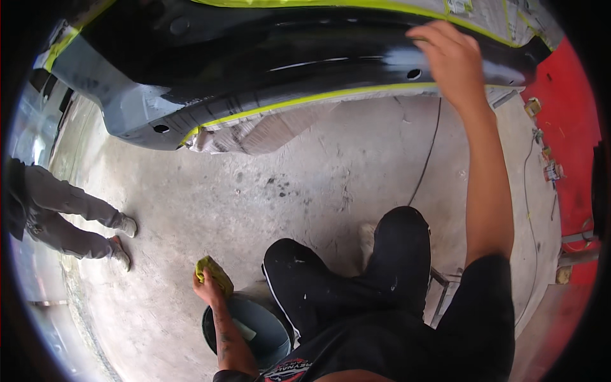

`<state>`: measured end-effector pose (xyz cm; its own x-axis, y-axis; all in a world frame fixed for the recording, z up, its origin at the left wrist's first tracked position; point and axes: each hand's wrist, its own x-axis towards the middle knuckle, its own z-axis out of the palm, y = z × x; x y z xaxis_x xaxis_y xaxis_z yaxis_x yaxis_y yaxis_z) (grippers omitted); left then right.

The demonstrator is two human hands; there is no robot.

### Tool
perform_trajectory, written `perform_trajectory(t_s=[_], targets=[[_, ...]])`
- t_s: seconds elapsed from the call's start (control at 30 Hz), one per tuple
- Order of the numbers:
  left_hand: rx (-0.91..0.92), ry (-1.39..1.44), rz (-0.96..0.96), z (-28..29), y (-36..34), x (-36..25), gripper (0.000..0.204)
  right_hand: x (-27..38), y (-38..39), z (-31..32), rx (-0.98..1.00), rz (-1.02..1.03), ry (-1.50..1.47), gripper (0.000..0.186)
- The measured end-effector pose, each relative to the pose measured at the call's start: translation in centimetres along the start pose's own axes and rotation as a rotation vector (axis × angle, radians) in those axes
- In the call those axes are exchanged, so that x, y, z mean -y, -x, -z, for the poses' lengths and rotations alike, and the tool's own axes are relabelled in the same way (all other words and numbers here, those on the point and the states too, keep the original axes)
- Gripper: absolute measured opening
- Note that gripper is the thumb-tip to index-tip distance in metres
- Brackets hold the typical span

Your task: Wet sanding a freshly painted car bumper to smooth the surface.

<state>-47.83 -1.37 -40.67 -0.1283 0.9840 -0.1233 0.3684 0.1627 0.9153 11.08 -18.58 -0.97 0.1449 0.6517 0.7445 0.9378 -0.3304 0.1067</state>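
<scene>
A long black car bumper [254,70] with grey sanded-looking patches stretches across the top of the view, edged with yellow-green masking tape [280,100]. My right hand [450,58] reaches up to its right part, fingers bent against the surface beside a round hole. Only a thin dark edge shows at those fingertips; what they hold is too hidden to name. My left hand [209,290] is low on the left, closed around a crumpled yellow-green cloth [217,277]. Under that hand and forearm stands a dark bucket [278,334], with something pale inside it.
Crumpled masking paper [254,132] hangs below the bumper. Another person's legs [73,210] stand at the left. A dark cable [428,159] runs over the concrete floor [305,172]. Along the red surface [573,114] at right lie small cans [552,170]. A metal frame [436,294] is by my right leg.
</scene>
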Motion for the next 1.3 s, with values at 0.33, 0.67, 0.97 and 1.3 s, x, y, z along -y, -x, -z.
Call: perform_trajectory(t_s=[0.33, 0.67, 0.97, 1.3], targets=[[-0.044, 0.071, -0.962, -5.2, -2.6, -39.2, 0.039, -0.2, 27.8, -4.8, -0.516, -1.515, -1.794, 0.026], [0.034, -0.868, -1.157, -22.8, 3.9, -52.2, 0.047, 4.0, 30.7, -8.6, -0.004, -1.357, -2.405, 0.048], [0.216, -0.71, -1.355, -36.5, 20.3, -56.7, 0.045, 5.5, 27.0, -11.6, 0.609, -1.432, -2.515, 0.05], [-0.006, -0.775, -1.163, -27.7, 11.5, -53.0, 0.041, 5.9, 27.7, -14.5, 0.825, -1.464, -2.574, 0.05]])
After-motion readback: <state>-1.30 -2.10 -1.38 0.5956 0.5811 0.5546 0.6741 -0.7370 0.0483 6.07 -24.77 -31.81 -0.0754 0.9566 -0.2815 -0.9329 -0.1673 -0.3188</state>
